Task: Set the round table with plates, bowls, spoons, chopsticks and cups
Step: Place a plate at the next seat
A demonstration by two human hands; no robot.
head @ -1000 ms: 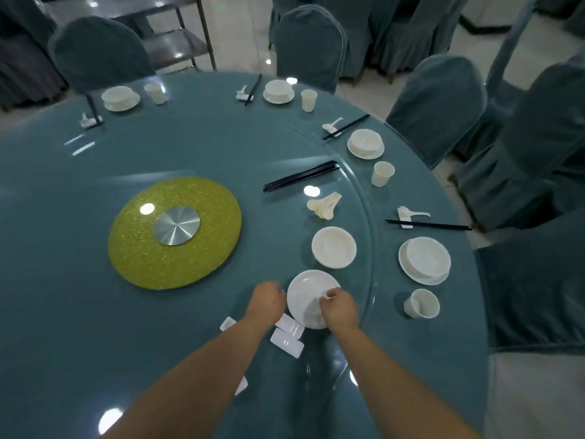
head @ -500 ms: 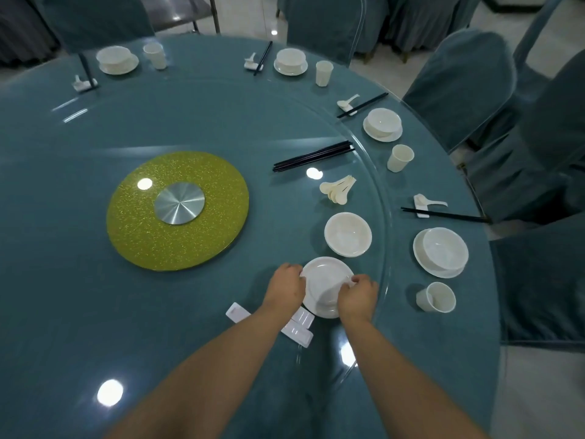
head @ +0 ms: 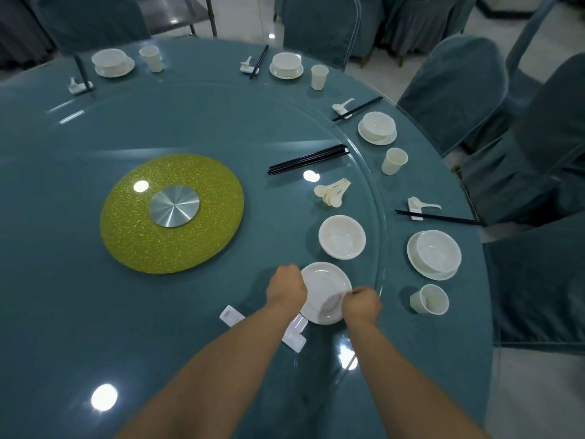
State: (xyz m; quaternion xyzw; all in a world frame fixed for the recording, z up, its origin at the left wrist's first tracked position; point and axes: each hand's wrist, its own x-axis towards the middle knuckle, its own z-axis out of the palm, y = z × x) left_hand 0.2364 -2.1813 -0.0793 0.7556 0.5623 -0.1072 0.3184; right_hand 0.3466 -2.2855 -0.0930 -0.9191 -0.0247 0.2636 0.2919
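It was a restaurant banquet hall. A big round table [head: 95,312] in teal cloth carried a glass turntable [head: 376,236] on a glittery yellow-green hub [head: 172,213], ringed by identical place settings [head: 433,255] far beyond the fingers. Matching teal-covered chairs [head: 452,90] circled it, more covered chairs [head: 411,23] stood behind on a pale polished floor [head: 522,391].
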